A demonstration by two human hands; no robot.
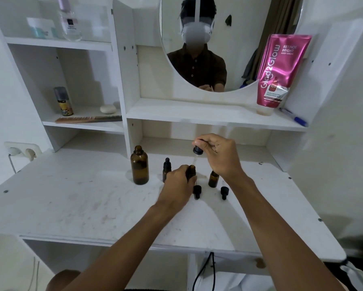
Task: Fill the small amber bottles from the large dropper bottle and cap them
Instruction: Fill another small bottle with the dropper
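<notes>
The large amber bottle (139, 167) stands upright and uncapped on the white worktop (71, 206), left of the frame centre. Its mouth is open.

The right hand (220, 156) is raised above the worktop at centre frame. Its fingers (205, 141) pinch the black bulb of the dropper (198, 149), whose glass pipette points downward toward the small bottle below.

The left hand (177, 185) rests low at centre frame. Its fingers are closed around a small amber bottle (191, 172), which stands upright with its neck open directly below the pipette. Whether the pipette tip enters the neck cannot be determined.

A second small amber bottle (167, 170), fitted with a black dropper cap, stands just left of the left hand, between it and the large bottle. A third small amber bottle (213, 179) stands to the right, partly hidden by the right wrist.

Two loose black caps lie on the worktop in front of the bottles: one cap (197, 191) just beside the left hand, the other cap (224, 192) to the right, below the third bottle.

A pink pouch (281, 70) leans on the shelf (197, 114) at upper right, beside the round mirror (239, 49).
</notes>
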